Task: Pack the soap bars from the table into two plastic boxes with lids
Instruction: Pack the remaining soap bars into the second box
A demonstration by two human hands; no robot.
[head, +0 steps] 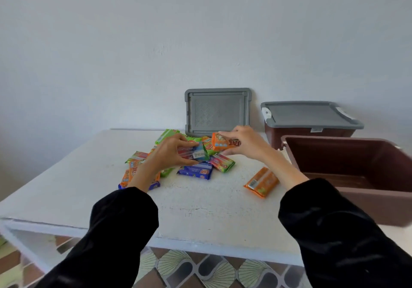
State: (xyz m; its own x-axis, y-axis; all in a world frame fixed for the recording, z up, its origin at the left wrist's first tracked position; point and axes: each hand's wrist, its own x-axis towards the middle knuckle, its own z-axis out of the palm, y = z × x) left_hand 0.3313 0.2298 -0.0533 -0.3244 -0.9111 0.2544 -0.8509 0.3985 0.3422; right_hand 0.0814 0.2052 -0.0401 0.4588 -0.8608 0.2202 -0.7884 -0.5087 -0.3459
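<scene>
1. Orange soap bar (225,144): lifted above the pile of soap bars (196,165), long axis running 9-to-3 o'clock.
2. Right hand (247,145): grip closed on the orange soap bar, thumb below, fingers on top.
3. Left hand (171,153): grip closed on a blue-green bar (199,153), at 9 o'clock from the orange one.
4. Open box (347,165): at 3 o'clock; the right hand is nearer.
5. Loose lid (217,111) at 12 o'clock on the worktop (200,209); lidded box (310,120) beyond.

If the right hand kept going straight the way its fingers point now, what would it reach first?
The right hand, holding an orange soap bar, points left toward the left hand and its blue-green bar. It would probably meet that bar first, though depth is unclear.
</scene>
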